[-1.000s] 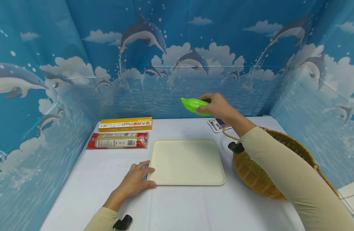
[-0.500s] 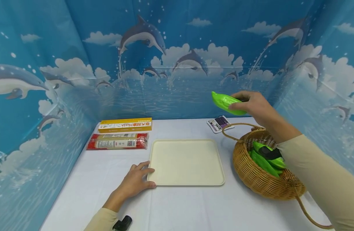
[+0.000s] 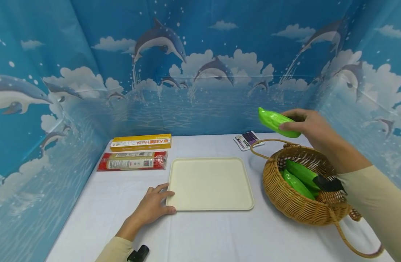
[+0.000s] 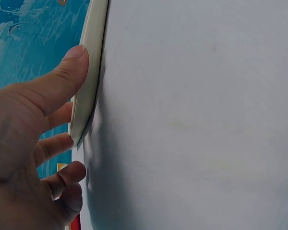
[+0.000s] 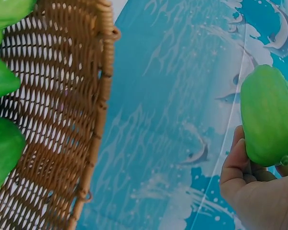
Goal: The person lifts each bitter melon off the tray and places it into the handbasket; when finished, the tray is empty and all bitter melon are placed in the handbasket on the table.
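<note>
My right hand (image 3: 302, 123) holds a glossy green toy vegetable (image 3: 275, 121) in the air above the far rim of a woven wicker basket (image 3: 285, 198); in the right wrist view the fingers (image 5: 237, 165) curl round the green vegetable (image 5: 268, 115). Inside the basket lie more green vegetables (image 3: 300, 174). My left hand (image 3: 153, 205) rests on the white table, thumb and fingers touching the near left corner of a cream tray (image 3: 210, 182); the thumb (image 4: 62, 79) presses the tray's edge (image 4: 89, 67).
A yellow box (image 3: 141, 142) and a red-ended packet (image 3: 132, 160) lie at the back left. A small card (image 3: 248, 139) sits at the back, beside the basket's handle (image 3: 264, 145). Blue dolphin-print walls enclose three sides.
My right hand has carried the green vegetable to the right, from above the tray's far edge to over the basket. The left hand has stayed at the tray corner.
</note>
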Motion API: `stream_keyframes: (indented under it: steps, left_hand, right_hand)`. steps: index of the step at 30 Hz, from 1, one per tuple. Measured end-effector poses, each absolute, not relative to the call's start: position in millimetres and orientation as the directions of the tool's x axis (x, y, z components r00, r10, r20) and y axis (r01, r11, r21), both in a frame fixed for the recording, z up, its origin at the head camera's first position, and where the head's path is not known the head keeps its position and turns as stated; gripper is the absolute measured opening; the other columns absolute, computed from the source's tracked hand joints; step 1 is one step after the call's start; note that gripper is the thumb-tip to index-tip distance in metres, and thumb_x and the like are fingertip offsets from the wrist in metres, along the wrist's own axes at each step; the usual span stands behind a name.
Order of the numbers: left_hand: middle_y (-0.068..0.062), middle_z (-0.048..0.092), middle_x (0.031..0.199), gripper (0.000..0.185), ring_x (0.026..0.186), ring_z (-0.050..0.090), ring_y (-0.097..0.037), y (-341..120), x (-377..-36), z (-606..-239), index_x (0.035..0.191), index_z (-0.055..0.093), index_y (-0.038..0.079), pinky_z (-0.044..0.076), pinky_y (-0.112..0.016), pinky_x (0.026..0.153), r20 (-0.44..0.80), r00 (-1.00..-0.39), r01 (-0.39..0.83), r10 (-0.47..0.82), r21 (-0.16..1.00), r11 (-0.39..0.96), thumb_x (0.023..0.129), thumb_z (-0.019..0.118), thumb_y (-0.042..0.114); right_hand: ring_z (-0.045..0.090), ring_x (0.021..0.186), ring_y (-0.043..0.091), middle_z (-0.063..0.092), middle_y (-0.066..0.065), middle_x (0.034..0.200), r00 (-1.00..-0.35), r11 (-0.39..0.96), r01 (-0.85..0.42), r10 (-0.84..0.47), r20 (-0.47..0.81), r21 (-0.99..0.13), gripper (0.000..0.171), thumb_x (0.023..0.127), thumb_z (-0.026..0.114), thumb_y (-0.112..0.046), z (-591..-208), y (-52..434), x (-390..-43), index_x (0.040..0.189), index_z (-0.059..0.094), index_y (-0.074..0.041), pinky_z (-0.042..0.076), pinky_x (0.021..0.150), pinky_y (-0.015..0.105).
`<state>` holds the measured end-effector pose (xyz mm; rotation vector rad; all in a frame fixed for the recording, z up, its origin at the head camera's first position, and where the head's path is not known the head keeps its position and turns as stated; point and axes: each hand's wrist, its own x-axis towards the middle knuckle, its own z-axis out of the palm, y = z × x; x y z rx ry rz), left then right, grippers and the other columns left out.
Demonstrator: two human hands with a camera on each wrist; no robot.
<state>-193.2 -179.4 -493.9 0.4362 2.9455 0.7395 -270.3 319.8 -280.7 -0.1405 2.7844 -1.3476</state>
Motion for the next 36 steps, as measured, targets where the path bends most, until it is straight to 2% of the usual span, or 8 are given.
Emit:
stream_keyframes:
  steps: [5,12,19,23,26,31,36]
  left_hand:
    - [-0.006,0.048,0.155,0.063,0.11,0.047,-0.02,-180.4,-192.4,-494.3,0.128,0.071,0.016,0.047,-0.046,0.096,0.0,-0.956,0.258,0.293,0.48,0.839,0.075,0.086,0.048]
    - [-0.007,0.048,0.154,0.062,0.11,0.047,-0.021,-178.5,-195.2,-494.3,0.128,0.071,0.015,0.047,-0.046,0.096,0.013,-0.953,0.272,0.303,0.48,0.834,0.076,0.086,0.047]
    - [-0.008,0.048,0.155,0.063,0.11,0.047,-0.023,-178.7,-194.0,-495.7,0.128,0.071,0.014,0.047,-0.046,0.095,0.009,-0.951,0.274,0.308,0.478,0.834,0.076,0.086,0.047]
    - [-0.008,0.048,0.155,0.062,0.11,0.048,-0.022,-182.5,-190.0,-495.2,0.127,0.071,0.015,0.047,-0.046,0.094,0.001,-0.955,0.263,0.296,0.459,0.849,0.076,0.085,0.048]
    - [-0.007,0.048,0.155,0.062,0.111,0.047,-0.022,-184.0,-188.5,-493.7,0.128,0.071,0.015,0.047,-0.046,0.095,-0.006,-0.957,0.254,0.29,0.467,0.847,0.076,0.085,0.047]
    - [-0.007,0.048,0.155,0.063,0.111,0.047,-0.021,-183.1,-189.4,-492.7,0.128,0.07,0.015,0.047,-0.046,0.095,-0.002,-0.956,0.258,0.295,0.479,0.839,0.077,0.085,0.048]
    - [-0.007,0.048,0.155,0.062,0.11,0.047,-0.02,-180.9,-190.9,-495.5,0.128,0.07,0.016,0.047,-0.046,0.095,0.004,-0.953,0.265,0.301,0.486,0.833,0.077,0.084,0.049]
  right_hand:
    - [0.046,0.109,0.023,0.043,0.009,0.138,-0.996,0.622,-0.04,-0.091,-0.022,-0.782,0.07,0.098,0.068,-0.043,-285.2,330.8,-264.0,0.152,0.042,-0.008,0.047,0.081,0.033]
    - [0.045,0.113,0.026,0.037,0.019,0.147,-0.994,0.653,-0.008,-0.085,-0.062,-0.758,0.077,0.097,0.066,-0.048,-294.8,344.2,-256.2,0.155,0.037,-0.007,0.046,0.082,0.038]
    - [0.054,0.095,0.018,0.045,0.014,0.131,-0.993,0.627,-0.009,-0.097,-0.067,-0.779,0.069,0.1,0.065,-0.04,-305.3,355.8,-245.5,0.153,0.037,-0.005,0.053,0.071,0.035]
    - [0.058,0.093,0.016,0.05,0.011,0.124,-0.985,0.603,-0.01,-0.145,-0.098,-0.797,0.063,0.101,0.064,-0.034,-315.8,365.8,-237.7,0.15,0.039,-0.003,0.055,0.073,0.036]
    - [0.059,0.103,0.021,0.051,0.015,0.131,-0.968,0.641,-0.047,-0.217,-0.123,-0.766,0.06,0.102,0.062,-0.033,-319.4,374.3,-229.9,0.15,0.039,-0.005,0.055,0.076,0.038]
    - [0.052,0.123,0.044,0.046,0.027,0.143,-0.931,0.712,-0.155,-0.338,-0.141,-0.685,0.06,0.103,0.06,-0.031,-317.7,387.2,-219.7,0.154,0.036,-0.009,0.054,0.081,0.045]
    - [0.046,0.128,0.053,0.046,0.031,0.144,-0.906,0.742,-0.213,-0.394,-0.156,-0.635,0.062,0.103,0.06,-0.029,-313.7,395.9,-218.7,0.155,0.035,-0.007,0.053,0.083,0.057]
